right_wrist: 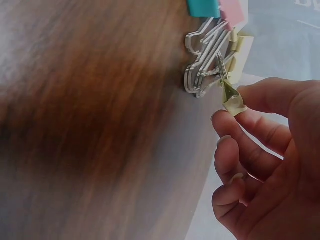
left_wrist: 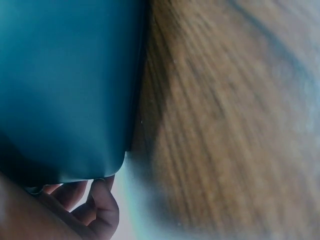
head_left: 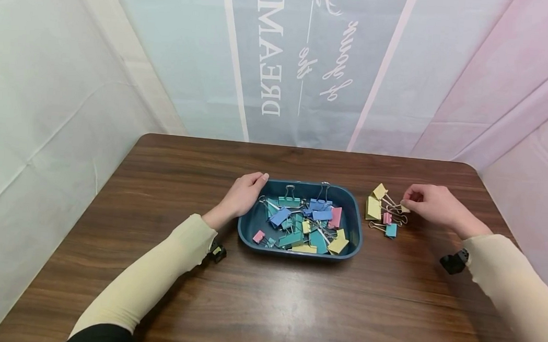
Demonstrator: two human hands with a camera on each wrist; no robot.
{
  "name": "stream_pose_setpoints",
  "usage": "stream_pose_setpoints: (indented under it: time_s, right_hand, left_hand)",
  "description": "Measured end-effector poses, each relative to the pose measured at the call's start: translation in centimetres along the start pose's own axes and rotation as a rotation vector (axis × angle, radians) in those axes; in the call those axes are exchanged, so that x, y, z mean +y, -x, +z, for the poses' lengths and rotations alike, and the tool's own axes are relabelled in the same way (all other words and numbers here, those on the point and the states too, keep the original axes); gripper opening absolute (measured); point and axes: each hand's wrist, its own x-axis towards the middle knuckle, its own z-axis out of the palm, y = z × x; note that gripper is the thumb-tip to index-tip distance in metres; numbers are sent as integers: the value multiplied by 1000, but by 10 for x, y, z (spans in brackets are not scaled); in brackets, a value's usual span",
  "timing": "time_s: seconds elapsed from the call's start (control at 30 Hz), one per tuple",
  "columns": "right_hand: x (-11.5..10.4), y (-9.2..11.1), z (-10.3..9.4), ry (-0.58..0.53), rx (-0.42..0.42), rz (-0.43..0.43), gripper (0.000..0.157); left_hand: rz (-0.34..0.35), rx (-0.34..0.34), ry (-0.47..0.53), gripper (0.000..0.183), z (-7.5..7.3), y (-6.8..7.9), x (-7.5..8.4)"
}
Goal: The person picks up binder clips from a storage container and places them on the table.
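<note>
Left hand [head_left: 241,196] grips, right hand [head_left: 434,204] pinches!

The blue tray [head_left: 352,210] is held at its far left corner, binder clips [head_left: 291,239] inside; just right sits a small clip pile [head_left: 372,208], and on its right side, that pinched yellow clip [right_wrist: 232,99]!

Tray [left_wrist: 65,95] partly outside left-wrist view

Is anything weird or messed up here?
Yes, the writing on the cloth behind the table runs sideways, not straight across. Some clips lie in a jumble right of the tray, but nothing looks clearly broken.
</note>
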Motion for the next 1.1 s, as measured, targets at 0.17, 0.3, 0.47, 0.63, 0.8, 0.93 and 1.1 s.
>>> stream_pose_setpoints:
  time_s: [0.17,0.3,0.47,0.63,0.8,0.93,1.1]
  right_hand:
    - [4,1,3,12,12,-6,12]
    - [6,1,5,16,14,-4,13]
    - [6,0,4,35,8,-5,15]
    - [1,0,-1,27,32,-2,16]
    - [-16,-2,-8,1,50,-16,18]
    - [-39,-7,-12,-18,70,-52,15]
    - [-77,-12,-15,-41,61,-156,14]
  left_hand:
    - [0,1,1,49,0,0,-1]
    - [-2,-2,-2,49,1,0,-1]
    - [-4,2,-5,49,1,1,-1]
    - [0,2,-5,50,1,0,0]
    - [-5,5,0,49,0,1,1]
    - [-8,0,-1,48,0,1,0]
    - [-5,-9,-3,49,0,0,1]
